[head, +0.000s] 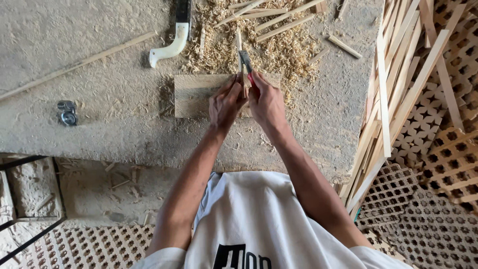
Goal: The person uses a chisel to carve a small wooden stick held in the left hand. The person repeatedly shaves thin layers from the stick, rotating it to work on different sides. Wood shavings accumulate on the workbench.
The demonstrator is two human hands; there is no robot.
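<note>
On the far left a metal clip (67,112) lies alone; farther off, a white-handled saw (174,37) is cut off by the frame's top edge. The left hand (226,103) pinches a thin wooden strip (239,47) down on a flat board (196,94), which steadies it for cutting. The right hand (266,102) is closed round a red-handled chisel (246,65), blade on the strip. Where they meet is hidden by fingers. At the right, slats (393,89) lean over lattice panels (448,149).

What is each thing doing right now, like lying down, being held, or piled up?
Left hand: pressing a thin stick on the board.
Right hand: gripping the chisel.
Chisel: held, blade on the stick.
Board: lying flat.
Saw: lying unused.
Shavings: piled loose.
Wood strips: stacked leaning.
</note>
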